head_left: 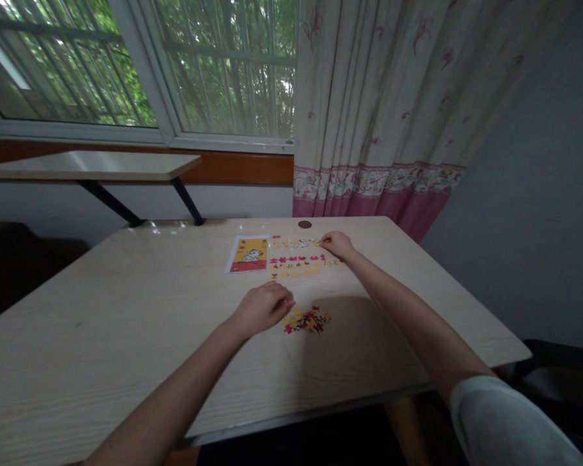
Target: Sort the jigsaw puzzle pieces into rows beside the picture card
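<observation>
On a pale wooden table (102,336) lie rows of sorted jigsaw pieces (301,262), yellow and red, beside a yellow and red reference picture (249,254). A small heap of loose pieces (307,320) sits nearer to me. My left hand (262,307) rests curled on the table just left of the heap, fingers closed; what they hold is hidden. My right hand (337,244) reaches to the far right end of the rows, fingertips pinched on a piece there.
A dark round cap (304,224) lies near the table's far edge. Behind stand a folding side table (92,166), a barred window (184,65) and a patterned curtain (383,110). A grey wall is on the right.
</observation>
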Available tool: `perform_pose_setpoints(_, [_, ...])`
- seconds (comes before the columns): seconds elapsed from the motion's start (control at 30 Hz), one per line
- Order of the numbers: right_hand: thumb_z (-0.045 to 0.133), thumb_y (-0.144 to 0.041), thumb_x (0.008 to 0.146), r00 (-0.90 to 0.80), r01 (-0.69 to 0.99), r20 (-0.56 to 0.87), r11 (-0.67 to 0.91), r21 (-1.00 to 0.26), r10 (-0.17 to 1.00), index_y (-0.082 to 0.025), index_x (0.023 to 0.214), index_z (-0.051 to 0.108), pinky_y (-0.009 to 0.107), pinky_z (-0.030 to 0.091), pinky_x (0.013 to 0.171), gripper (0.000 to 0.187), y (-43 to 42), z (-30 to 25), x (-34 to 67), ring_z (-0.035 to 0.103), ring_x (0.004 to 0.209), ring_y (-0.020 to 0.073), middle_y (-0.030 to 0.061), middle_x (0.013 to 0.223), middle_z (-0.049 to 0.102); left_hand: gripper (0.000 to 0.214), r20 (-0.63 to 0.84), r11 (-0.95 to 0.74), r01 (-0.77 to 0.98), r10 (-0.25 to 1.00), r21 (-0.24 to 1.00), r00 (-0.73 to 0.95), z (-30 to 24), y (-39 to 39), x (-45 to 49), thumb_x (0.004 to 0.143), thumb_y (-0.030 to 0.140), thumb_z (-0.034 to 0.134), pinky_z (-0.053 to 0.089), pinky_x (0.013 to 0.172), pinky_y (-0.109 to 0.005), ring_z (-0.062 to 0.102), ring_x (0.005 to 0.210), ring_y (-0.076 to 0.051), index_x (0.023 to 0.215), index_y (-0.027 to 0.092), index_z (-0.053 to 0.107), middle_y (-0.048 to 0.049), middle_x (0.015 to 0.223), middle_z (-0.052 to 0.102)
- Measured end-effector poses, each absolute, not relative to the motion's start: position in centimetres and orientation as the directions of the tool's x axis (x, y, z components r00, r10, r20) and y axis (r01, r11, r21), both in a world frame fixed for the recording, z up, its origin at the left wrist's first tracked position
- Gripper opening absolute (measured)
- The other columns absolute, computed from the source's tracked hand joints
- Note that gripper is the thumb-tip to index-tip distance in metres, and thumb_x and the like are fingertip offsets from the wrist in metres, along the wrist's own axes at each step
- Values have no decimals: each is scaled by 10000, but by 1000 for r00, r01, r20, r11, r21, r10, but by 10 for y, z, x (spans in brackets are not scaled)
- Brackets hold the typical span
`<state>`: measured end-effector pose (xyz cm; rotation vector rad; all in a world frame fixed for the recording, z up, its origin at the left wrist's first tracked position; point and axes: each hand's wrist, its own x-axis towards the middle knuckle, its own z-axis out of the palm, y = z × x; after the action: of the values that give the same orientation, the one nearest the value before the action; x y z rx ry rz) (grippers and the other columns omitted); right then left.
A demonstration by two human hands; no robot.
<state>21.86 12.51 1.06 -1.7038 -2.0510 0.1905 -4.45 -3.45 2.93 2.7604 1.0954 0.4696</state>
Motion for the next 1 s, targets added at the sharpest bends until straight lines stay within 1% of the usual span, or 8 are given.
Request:
perform_pose_setpoints(0.2, [604, -294, 770, -172, 896, 334, 288, -338, 927, -211, 847, 711, 267, 419, 697, 156, 110, 24, 214, 607, 756, 163, 49, 830, 701, 204, 240, -724, 638, 689, 261, 684, 30, -34, -45, 882, 274, 425, 427, 680, -279, 550, 759, -172, 798, 182, 587, -39, 753, 603])
perform_pose_setpoints(0.27, [591, -260, 782, -312, 846, 389, 440, -302, 867, -202, 862, 706, 281, 418, 739, 152, 93, 29, 212, 602, 789, 166, 51, 835, 694, 208, 242, -725, 636, 688, 264, 684, 31, -35, -44, 882, 276, 427, 424, 677, -278, 550, 757, -172, 790, 183, 588, -37, 747, 604])
perform_pose_setpoints(0.37, [578, -228, 800, -609, 626, 378, 715, -310, 697, -205, 876, 701, 272, 420, 773, 146, 58, 34, 208, 599, 798, 145, 36, 817, 687, 207, 242, -728, 628, 685, 276, 687, 33, -37, -42, 878, 273, 431, 422, 672, -275, 551, 753, -171, 790, 186, 597, -36, 747, 611])
perform_pose_setpoints(0.43, [565, -225, 815, -710, 511, 334, 780, -360, 620, -210, 881, 698, 266, 424, 773, 150, 34, 35, 208, 600, 783, 132, 28, 816, 685, 197, 239, -731, 616, 680, 293, 693, 34, -38, -41, 872, 268, 439, 424, 672, -272, 551, 750, -170, 805, 188, 606, -34, 745, 616])
perform_pose_setpoints(0.53, [589, -275, 805, -781, 456, 224, 778, -432, 583, -210, 883, 693, 244, 437, 707, 146, 5, 39, 210, 594, 734, 120, 22, 811, 680, 183, 235, -732, 607, 677, 310, 697, 32, -38, -40, 862, 261, 449, 426, 675, -267, 553, 754, -168, 821, 190, 613, -32, 745, 617])
perform_pose_setpoints(0.67, [685, -345, 714, -813, 466, 116, 757, -457, 570, -215, 824, 698, 231, 433, 647, 171, -14, 45, 211, 574, 680, 116, 5, 758, 659, 170, 237, -730, 609, 679, 310, 695, 30, -38, -39, 851, 255, 463, 427, 675, -264, 555, 756, -166, 816, 191, 617, -31, 756, 617])
perform_pose_setpoints(0.77, [718, -341, 673, -828, 456, 101, 768, -450, 551, -216, 818, 699, 232, 429, 653, 193, -20, 48, 209, 570, 682, 117, -1, 746, 648, 172, 243, -731, 607, 679, 312, 693, 30, -39, -38, 849, 251, 464, 426, 670, -262, 554, 754, -166, 806, 188, 618, -33, 752, 614])
perform_pose_setpoints(1.0, [679, -311, 719, -807, 437, 136, 736, -517, 575, -205, 822, 685, 229, 432, 652, 147, -23, 47, 208, 564, 685, 110, 2, 741, 638, 156, 256, -728, 583, 678, 362, 689, 33, -41, -35, 841, 238, 476, 428, 657, -265, 547, 728, -161, 789, 185, 613, -23, 720, 601])
